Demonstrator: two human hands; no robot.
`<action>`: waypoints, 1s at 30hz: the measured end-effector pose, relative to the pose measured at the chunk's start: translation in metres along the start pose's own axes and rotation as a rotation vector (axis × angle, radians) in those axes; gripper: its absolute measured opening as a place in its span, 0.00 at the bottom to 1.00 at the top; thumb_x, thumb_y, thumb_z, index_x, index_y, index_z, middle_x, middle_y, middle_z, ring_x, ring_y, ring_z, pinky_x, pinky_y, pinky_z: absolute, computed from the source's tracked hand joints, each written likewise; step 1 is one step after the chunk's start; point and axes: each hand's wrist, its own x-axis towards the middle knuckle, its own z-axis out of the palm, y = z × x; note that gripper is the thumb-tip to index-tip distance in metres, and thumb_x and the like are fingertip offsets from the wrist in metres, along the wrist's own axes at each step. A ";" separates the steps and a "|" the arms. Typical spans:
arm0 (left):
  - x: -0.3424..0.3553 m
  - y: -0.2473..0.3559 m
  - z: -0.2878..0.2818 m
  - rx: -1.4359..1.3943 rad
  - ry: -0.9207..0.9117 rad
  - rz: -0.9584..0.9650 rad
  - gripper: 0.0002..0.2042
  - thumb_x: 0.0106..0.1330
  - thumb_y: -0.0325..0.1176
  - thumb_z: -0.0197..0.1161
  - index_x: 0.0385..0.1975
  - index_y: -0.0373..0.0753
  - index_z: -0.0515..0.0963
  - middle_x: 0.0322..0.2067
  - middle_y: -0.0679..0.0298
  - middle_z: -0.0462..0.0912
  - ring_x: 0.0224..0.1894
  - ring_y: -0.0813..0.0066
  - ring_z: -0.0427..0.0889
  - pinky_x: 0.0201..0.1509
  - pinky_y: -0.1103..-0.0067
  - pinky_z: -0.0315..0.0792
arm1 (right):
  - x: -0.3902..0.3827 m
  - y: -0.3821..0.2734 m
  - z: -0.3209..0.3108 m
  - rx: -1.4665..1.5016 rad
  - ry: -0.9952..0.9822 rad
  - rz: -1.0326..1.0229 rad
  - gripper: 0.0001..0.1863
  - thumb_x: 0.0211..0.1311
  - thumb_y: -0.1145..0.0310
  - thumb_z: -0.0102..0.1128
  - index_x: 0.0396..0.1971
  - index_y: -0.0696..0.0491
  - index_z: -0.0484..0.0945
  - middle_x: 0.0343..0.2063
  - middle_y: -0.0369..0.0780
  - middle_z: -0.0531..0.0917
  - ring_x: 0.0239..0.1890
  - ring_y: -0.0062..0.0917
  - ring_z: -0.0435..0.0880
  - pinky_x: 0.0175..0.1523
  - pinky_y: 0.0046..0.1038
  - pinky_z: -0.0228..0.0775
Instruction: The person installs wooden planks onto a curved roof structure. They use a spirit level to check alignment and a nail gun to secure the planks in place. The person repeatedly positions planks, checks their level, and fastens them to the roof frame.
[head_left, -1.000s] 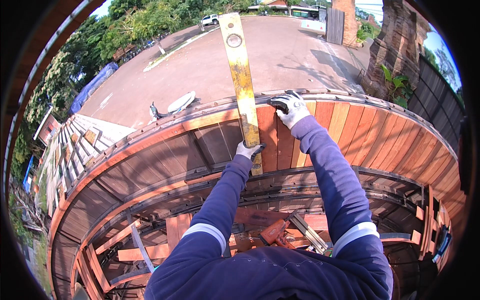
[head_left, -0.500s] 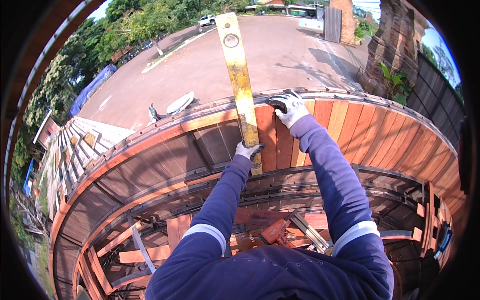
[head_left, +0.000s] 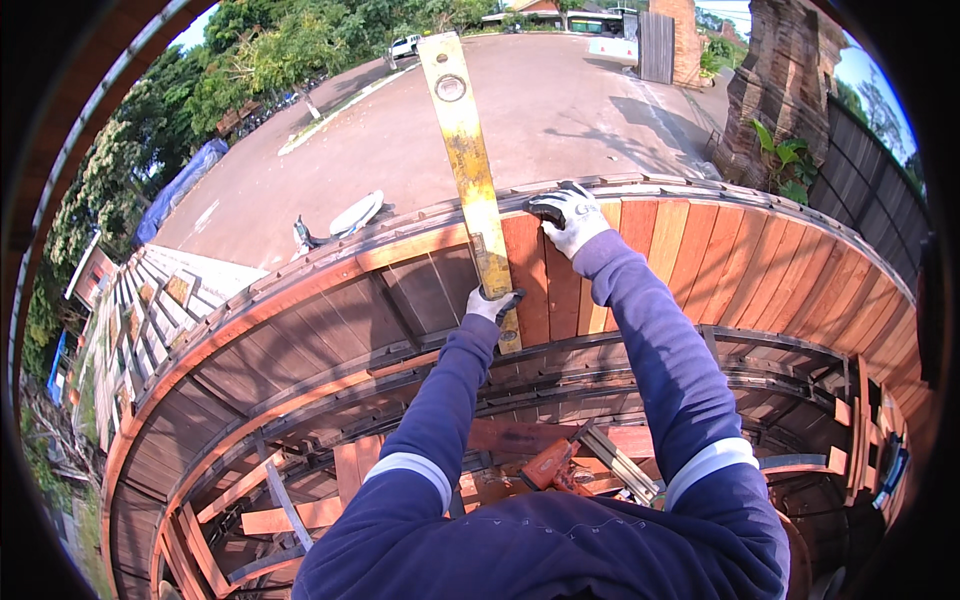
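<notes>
A long, worn yellow spirit level [head_left: 467, 150] stands nearly upright against the inner face of the curved wooden wall, its top leaning slightly left and rising well above the rim. My left hand [head_left: 493, 303], in a white glove with dark fingertips, is closed around its lower part. Just right of the level is a reddish wooden plank [head_left: 526, 270]. My right hand [head_left: 572, 218], gloved alike, curls its fingers over the upper edge of the planks beside it; the exact grip is partly hidden.
Fitted wooden planks [head_left: 740, 265] line the wall to the right; bare dark framing [head_left: 400, 305] shows on the left. Below lie an orange power tool [head_left: 548, 465], loose strips [head_left: 620, 465] and offcuts. Beyond the rim is a paved yard [head_left: 330, 165] with a white round object [head_left: 357, 213].
The view has shifted slightly, so the level's top appears a little lower and farther left. Both hands keep their places on the level and the plank edge.
</notes>
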 end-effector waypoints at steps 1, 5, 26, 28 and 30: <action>0.000 0.001 0.001 0.002 0.002 -0.002 0.13 0.56 0.18 0.67 0.41 0.32 0.76 0.35 0.60 0.83 0.34 0.71 0.85 0.38 0.78 0.79 | 0.000 0.001 0.000 -0.002 -0.002 -0.003 0.18 0.56 0.64 0.60 0.48 0.38 0.80 0.51 0.36 0.80 0.61 0.36 0.70 0.71 0.40 0.50; 0.001 -0.001 0.000 0.047 0.014 -0.012 0.13 0.56 0.18 0.67 0.41 0.32 0.76 0.35 0.60 0.83 0.34 0.71 0.85 0.39 0.78 0.79 | 0.000 0.001 0.001 -0.005 0.014 -0.002 0.18 0.56 0.64 0.61 0.48 0.38 0.80 0.51 0.35 0.80 0.61 0.36 0.70 0.71 0.40 0.51; 0.002 -0.002 0.000 -0.015 0.037 -0.027 0.13 0.54 0.18 0.68 0.39 0.31 0.78 0.35 0.60 0.83 0.33 0.72 0.84 0.40 0.78 0.80 | -0.001 -0.001 0.000 -0.005 -0.004 0.008 0.18 0.56 0.65 0.61 0.49 0.37 0.80 0.52 0.33 0.80 0.61 0.35 0.70 0.71 0.39 0.51; 0.002 0.000 0.002 -0.010 0.037 -0.039 0.13 0.54 0.18 0.68 0.39 0.31 0.78 0.35 0.60 0.83 0.33 0.72 0.84 0.40 0.78 0.80 | -0.001 -0.001 -0.002 -0.013 -0.016 0.025 0.19 0.56 0.64 0.61 0.50 0.37 0.80 0.53 0.33 0.79 0.61 0.35 0.70 0.71 0.40 0.50; 0.001 -0.001 0.001 -0.008 0.037 -0.015 0.13 0.54 0.18 0.69 0.40 0.32 0.78 0.35 0.60 0.83 0.33 0.72 0.84 0.39 0.78 0.80 | 0.000 -0.002 -0.002 -0.023 -0.025 0.019 0.19 0.57 0.63 0.61 0.50 0.37 0.80 0.53 0.34 0.79 0.62 0.36 0.69 0.71 0.40 0.50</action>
